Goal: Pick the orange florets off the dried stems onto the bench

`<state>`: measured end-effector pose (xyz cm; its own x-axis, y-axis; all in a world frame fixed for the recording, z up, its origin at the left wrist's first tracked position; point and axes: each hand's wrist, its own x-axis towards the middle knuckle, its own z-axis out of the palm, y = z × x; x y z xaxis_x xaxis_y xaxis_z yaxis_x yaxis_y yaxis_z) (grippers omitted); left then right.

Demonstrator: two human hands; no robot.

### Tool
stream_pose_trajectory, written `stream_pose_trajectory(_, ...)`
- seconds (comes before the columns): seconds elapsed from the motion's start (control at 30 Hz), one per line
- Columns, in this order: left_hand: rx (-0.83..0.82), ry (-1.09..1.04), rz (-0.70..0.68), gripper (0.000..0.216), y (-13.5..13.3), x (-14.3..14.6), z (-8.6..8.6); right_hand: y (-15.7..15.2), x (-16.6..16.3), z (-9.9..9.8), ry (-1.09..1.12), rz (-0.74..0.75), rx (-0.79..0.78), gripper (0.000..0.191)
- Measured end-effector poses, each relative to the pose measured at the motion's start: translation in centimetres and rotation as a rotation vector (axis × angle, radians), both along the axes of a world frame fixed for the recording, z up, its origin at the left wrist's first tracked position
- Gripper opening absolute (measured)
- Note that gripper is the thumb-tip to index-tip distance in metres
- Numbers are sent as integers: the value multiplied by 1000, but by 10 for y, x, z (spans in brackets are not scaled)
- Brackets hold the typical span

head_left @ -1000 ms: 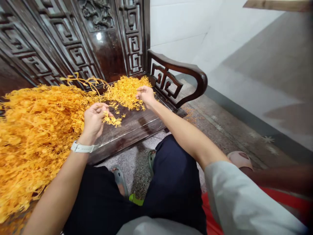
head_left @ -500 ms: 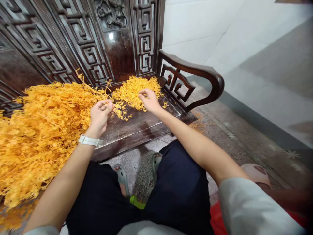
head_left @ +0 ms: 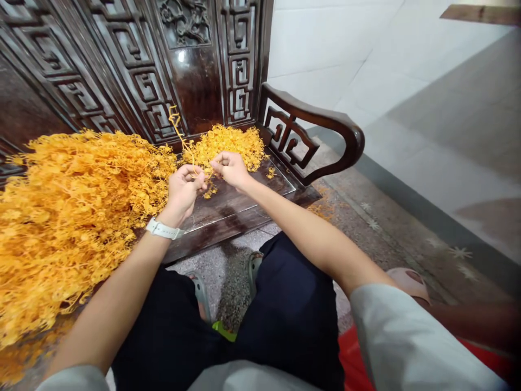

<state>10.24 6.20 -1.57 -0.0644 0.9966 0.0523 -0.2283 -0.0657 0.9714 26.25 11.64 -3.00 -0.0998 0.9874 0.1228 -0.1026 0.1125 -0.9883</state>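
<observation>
My left hand (head_left: 184,187), with a white watch on the wrist, pinches a thin orange plastic sprig (head_left: 177,120) that sticks up from its fingers. My right hand (head_left: 230,167) meets it, fingers closed on the same sprig just above the dark wooden bench seat (head_left: 240,203). A large heap of orange plastic sprigs (head_left: 69,212) covers the seat to the left. A smaller pile of loose orange pieces (head_left: 228,144) lies behind my hands, by the armrest.
The carved dark backrest (head_left: 134,70) rises behind the piles; a curved wooden armrest (head_left: 313,136) bounds the seat on the right. My knees and sandals are over the speckled floor (head_left: 366,217). Another person's foot in a pink slipper (head_left: 409,282) is at the right.
My right hand came back from the small pile to meet my left hand. My left hand rose a little, and a sprig now stands up between the two hands.
</observation>
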Motion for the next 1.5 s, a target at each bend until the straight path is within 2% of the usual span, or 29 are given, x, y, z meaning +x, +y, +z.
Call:
stream_pose_trajectory(0.13,25,-10,74,16,5,8,-7,5,-15,-10,-47,-107,-56,26)
stream_pose_trajectory(0.3,44,11,236,15,13,15,-13,23,-34,-26,-254,-283,-132,18)
stream_pose_trajectory(0.37,63,14,235,16,12,12,-7,30,-21,-27,-294,-390,-176,16)
stream_pose_trajectory(0.5,117,-5,153,19,5,-6,9,33,32,-30,-296,-522,-274,9)
stream_pose_trajectory(0.57,97,-15,104,20,3,-17,12,35,52,-35,-299,-509,-310,10)
stream_pose_trajectory(0.67,76,-10,58,20,5,-29,8,41,60,-40,-346,-492,-317,34)
stream_pose_trajectory(0.7,77,-9,57,21,7,-31,6,43,58,-39,-388,-499,-252,39)
stream_pose_trajectory(0.77,88,-12,80,22,11,-32,2,41,48,-32,-449,-464,-5,32)
stream_pose_trajectory(0.83,97,-8,109,23,14,-31,-1,31,32,-19,-419,-309,277,16)
stream_pose_trajectory(0.93,100,23,119,28,18,-25,-3,7,7,4,-311,-1,481,27)
stream_pose_trajectory(1.03,123,55,107,38,21,-19,-7,-12,-11,16,-261,155,476,39)
stream_pose_trajectory(1.2,165,30,154,40,28,-17,-17,-18,-19,14,-175,212,387,41)
stream_pose_trajectory(1.33,175,-28,146,41,34,-22,-22,-14,-18,10,-217,168,405,38)
stream_pose_trajectory(1.5,174,-47,121,28,32,-12,-23,-2,-14,3,-98,44,238,22)
